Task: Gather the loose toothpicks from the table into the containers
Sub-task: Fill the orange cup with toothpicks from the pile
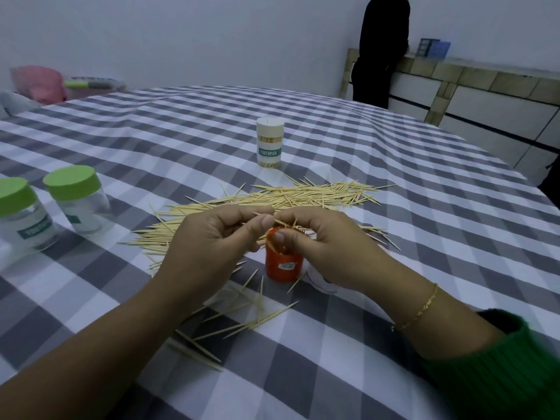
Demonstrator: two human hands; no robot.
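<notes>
Your left hand [212, 237] and right hand [321, 247] meet right over the open orange container [284, 262], each grip pinched on a few toothpicks [272, 221] that cross above its mouth; how many you hold I cannot tell. The main risk is the container itself: it looks small and light, and your right thumb sits at its rim, so a sideways nudge while you feed the sticks in could tip it and spill what is inside. Crossed sticks may also snag on the rim and flick out. The big loose pile [272, 201] lies just behind the container, with a thinner scatter [242, 316] in front of it, under your forearms, where a dragged wrist would push sticks about on the checked worktop [424, 207]. Left of the container stand two green-lidded jars [51, 204], well apart from your hands; behind it, beyond the pile, the white-capped jar [269, 142]. To the right of the container the cloth gives open room.
</notes>
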